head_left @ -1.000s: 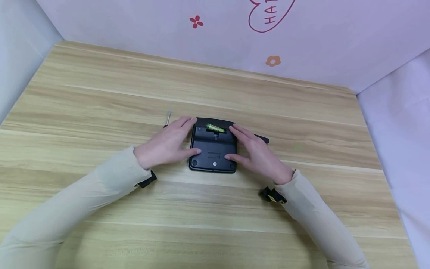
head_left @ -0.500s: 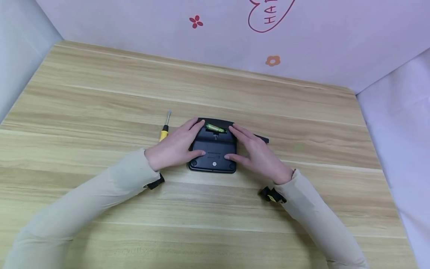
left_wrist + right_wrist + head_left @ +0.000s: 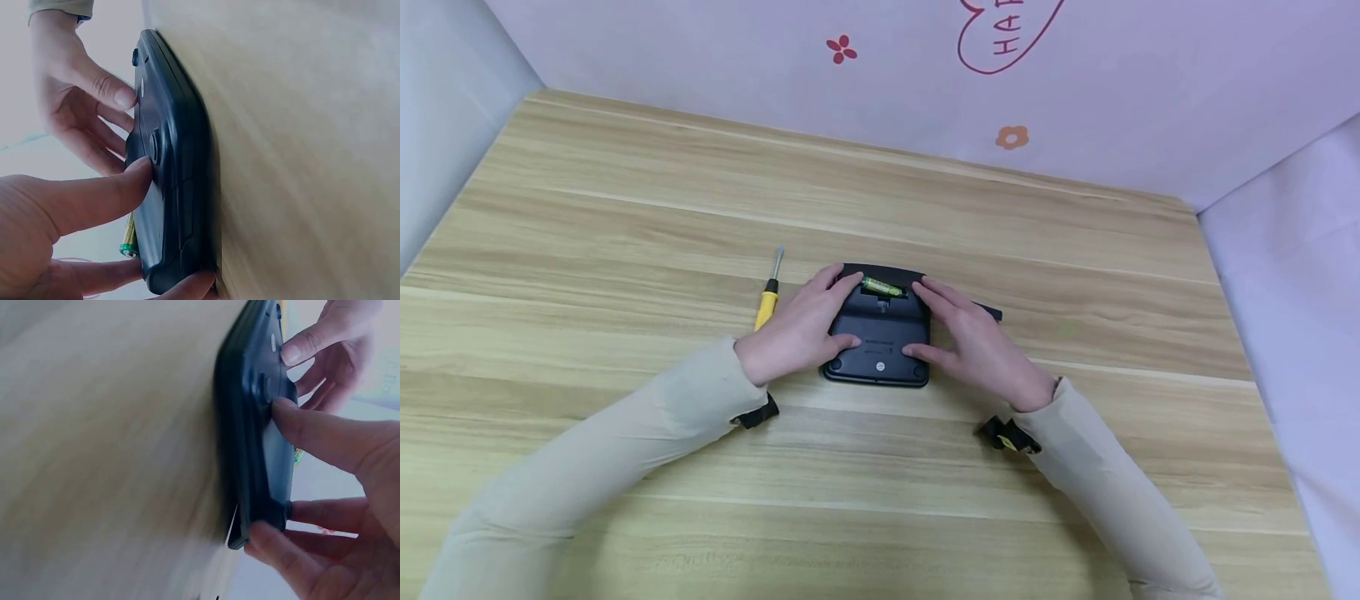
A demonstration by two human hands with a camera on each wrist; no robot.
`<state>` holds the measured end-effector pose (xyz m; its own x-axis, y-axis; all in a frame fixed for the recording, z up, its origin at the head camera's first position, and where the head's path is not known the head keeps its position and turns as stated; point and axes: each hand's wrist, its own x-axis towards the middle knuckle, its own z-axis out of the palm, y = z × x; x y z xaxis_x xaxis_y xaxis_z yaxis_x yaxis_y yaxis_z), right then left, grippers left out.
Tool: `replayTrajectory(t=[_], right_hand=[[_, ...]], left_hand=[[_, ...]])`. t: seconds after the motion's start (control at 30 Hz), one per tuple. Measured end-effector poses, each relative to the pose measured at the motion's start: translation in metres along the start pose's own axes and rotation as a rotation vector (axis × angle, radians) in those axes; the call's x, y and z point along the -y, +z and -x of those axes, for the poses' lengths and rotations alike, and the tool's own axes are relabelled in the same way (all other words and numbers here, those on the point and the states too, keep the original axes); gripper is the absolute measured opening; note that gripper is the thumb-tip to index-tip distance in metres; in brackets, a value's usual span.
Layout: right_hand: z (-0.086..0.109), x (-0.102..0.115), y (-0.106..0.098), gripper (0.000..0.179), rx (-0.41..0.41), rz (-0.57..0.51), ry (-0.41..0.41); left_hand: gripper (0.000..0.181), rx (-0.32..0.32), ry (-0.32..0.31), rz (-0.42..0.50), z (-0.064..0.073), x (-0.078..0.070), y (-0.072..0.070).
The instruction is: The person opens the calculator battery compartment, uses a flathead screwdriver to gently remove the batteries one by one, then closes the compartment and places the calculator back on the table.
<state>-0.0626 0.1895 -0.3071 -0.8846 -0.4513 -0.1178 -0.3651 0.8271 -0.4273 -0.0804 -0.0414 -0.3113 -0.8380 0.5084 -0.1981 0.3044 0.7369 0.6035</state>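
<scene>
A black calculator [image 3: 880, 329] lies back side up on the table, its small battery recess uncovered. A green AA-type battery [image 3: 883, 287] sits slantwise at that recess; in the left wrist view the battery's end [image 3: 129, 249] stands proud of the back. My left hand [image 3: 797, 325] holds the calculator's left side, thumb [image 3: 125, 187] on the back near a round foot and fingers at the far corner. On the opposite side my right hand [image 3: 977, 337] grips it likewise, its thumb [image 3: 312, 428] on the back and fingertips around the far right corner.
A yellow-handled screwdriver [image 3: 767, 304] lies left of my left hand, blade pointing away. Beyond my right hand a black bar-like piece [image 3: 988, 311] shows, partly hidden. A white wall [image 3: 737, 67] with drawn flowers borders the wooden table [image 3: 880, 500] at the back.
My left hand has shifted right and further onto the calculator, uncovering the screwdriver's yellow handle. My right hand, the calculator and the battery look unmoved.
</scene>
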Motion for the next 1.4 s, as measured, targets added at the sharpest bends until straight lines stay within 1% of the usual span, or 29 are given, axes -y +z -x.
replayTrajectory(t=[0.3,0.47,0.83,1.03,1.23,1.4], right_hand=[[-0.01,0.006,-0.005,0.063,-0.053,0.003,-0.009],[-0.018,0.01,-0.007,0.056,-0.068,-0.004,-0.037],[-0.038,0.018,-0.007,0.044,-0.083,-0.034,-0.063],[-0.044,0.022,-0.006,0.039,-0.089,-0.026,-0.07],[-0.048,0.026,-0.006,0.031,-0.09,-0.019,-0.073],[-0.051,0.027,-0.004,0.027,-0.097,-0.016,-0.087]], left_hand=[[0.076,-0.007,0.0,0.012,0.001,0.0,-0.001],[0.076,-0.013,0.01,0.016,0.001,0.0,-0.001],[0.076,-0.003,0.004,0.01,0.0,0.0,-0.002],[0.076,-0.013,0.012,0.009,0.0,0.0,-0.002],[0.076,-0.001,0.002,0.016,0.0,-0.001,-0.003],[0.075,-0.001,0.006,0.012,0.0,-0.001,-0.003]])
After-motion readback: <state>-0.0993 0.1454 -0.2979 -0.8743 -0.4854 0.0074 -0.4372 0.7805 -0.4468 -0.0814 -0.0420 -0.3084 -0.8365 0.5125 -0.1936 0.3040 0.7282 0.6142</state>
